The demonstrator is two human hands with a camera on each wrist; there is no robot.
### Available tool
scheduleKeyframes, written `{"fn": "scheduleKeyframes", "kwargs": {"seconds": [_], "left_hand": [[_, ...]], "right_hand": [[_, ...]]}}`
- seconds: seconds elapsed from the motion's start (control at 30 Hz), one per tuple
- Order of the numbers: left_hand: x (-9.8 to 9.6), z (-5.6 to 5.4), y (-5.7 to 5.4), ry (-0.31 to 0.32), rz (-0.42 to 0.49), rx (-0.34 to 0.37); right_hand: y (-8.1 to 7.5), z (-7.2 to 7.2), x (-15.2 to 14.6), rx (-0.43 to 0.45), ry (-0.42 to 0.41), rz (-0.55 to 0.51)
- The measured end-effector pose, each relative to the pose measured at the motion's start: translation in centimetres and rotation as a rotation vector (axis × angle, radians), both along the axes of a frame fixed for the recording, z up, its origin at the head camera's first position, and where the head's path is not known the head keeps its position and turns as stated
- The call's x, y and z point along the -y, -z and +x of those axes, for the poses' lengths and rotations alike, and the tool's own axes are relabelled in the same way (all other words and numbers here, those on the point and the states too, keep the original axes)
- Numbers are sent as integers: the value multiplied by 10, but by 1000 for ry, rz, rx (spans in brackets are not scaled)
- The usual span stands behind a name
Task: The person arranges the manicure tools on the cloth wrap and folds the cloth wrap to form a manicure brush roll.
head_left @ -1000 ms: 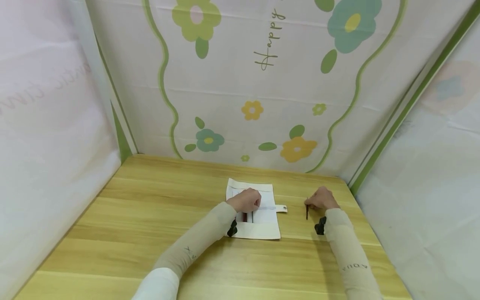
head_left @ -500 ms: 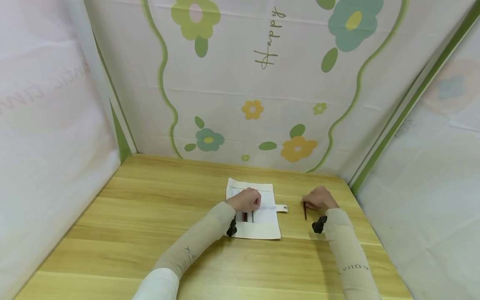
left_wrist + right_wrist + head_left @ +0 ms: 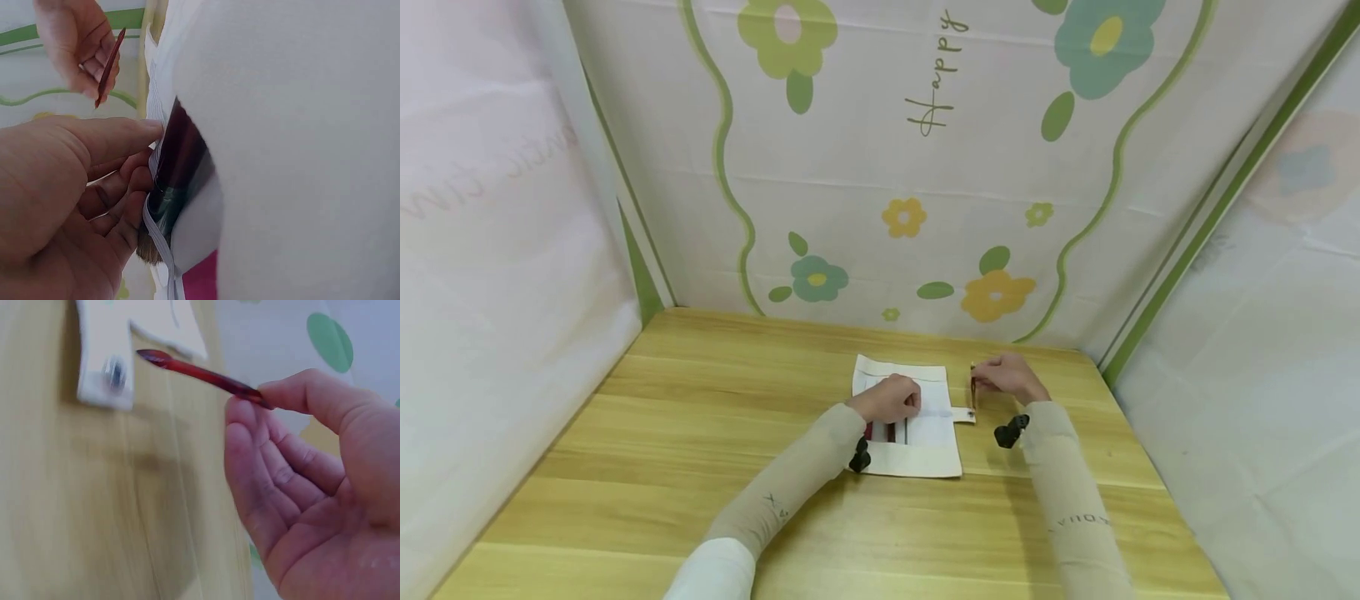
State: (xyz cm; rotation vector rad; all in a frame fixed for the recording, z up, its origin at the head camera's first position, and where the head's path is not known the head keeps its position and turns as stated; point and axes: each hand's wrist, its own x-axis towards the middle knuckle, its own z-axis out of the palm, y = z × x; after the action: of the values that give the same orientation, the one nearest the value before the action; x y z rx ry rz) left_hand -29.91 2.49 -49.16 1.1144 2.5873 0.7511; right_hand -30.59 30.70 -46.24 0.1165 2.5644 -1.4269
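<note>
A white fabric brush case (image 3: 917,460) lies unfolded on the table, with dark handles showing inside. My left hand (image 3: 891,398) is over its middle; in the left wrist view thumb and fingers pinch the edge of a white elastic band (image 3: 154,103). Behind that band sits a brush (image 3: 178,144) with a dark red handle, green ferrule and brown bristles. My right hand (image 3: 1009,375) is raised just right of the case, pinching one end of a slender, translucent red stick (image 3: 200,376) with a pointed, spade-shaped tip. A magenta patch (image 3: 201,278) shows low in the case.
The case's closing strap (image 3: 962,415) with a metal snap points right, below the red stick. Wood-grain table (image 3: 737,400) surrounds the case. A flower-printed curtain (image 3: 865,167) stands at the back, with white fabric walls (image 3: 505,250) at both sides.
My right hand has moved left and away from me with the red stick, from the bare table to beside the case's strap. The left hand has stayed at the case.
</note>
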Motion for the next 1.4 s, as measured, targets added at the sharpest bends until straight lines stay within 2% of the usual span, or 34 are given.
{"fn": "scheduleKeyframes", "kwargs": {"seconds": [0.2,0.47,0.73,0.97,1.4], "left_hand": [[3,1,-2,4,16,12],[5,-4,1,27,53,30],[9,-5,2,33,98,68],[8,-6,2,47,105,64],[9,-8,5,26,114,91]], "right_hand": [[5,-13,35,-30,5,-109],[19,-23,68,-37,78,-261],[32,-20,80,-45,16,-207],[33,-13,81,-35,-66,-149],[26,-4,77,112,-144,-148]]}}
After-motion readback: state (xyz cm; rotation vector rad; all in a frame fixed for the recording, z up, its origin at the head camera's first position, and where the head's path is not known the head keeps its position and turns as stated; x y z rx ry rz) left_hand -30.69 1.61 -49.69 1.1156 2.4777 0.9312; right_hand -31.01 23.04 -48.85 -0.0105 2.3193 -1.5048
